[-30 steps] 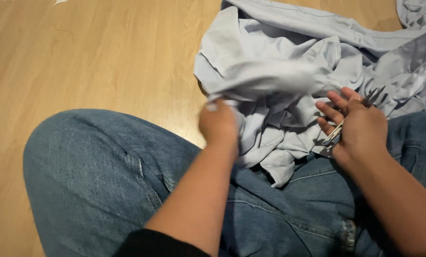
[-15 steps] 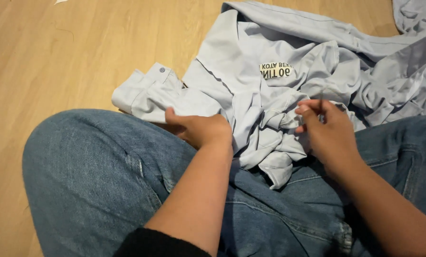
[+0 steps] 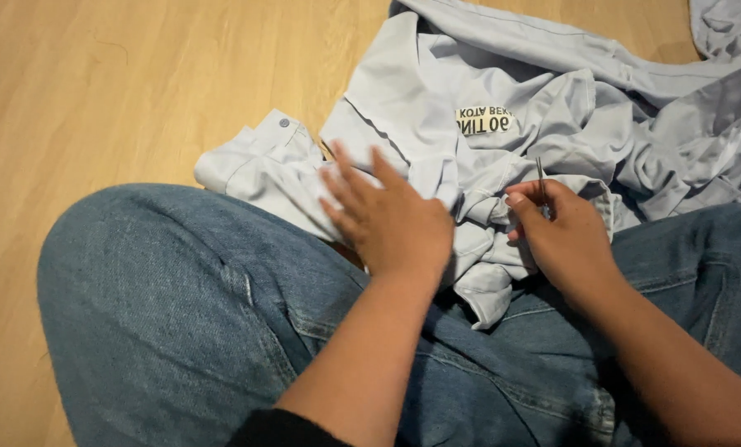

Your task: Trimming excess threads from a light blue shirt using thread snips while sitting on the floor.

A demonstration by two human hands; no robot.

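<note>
The fingers of the left hand point(image 3: 391, 219) are spread and laid flat on a pale blue shirt point(image 3: 436, 124), pressing the cloth down just left of the frame's centre, over the edge of the person's thigh. The right hand point(image 3: 565, 236), right of centre, has its fingers curled together, thumb and forefinger pinching a thin metal tool point(image 3: 541, 175) whose tip stands up out of the grip; what kind of tool it is cannot be told. Under both hands the shirt lies crumpled, spilling from the lap to the upper right of the frame, with a buttoned cuff point(image 3: 258, 149) stretched towards the left and a small printed label point(image 3: 484, 121) above the hands. Blue jeans point(image 3: 180, 314) fill the lower frame; a wooden floor point(image 3: 97, 83) fills the upper left.
</note>
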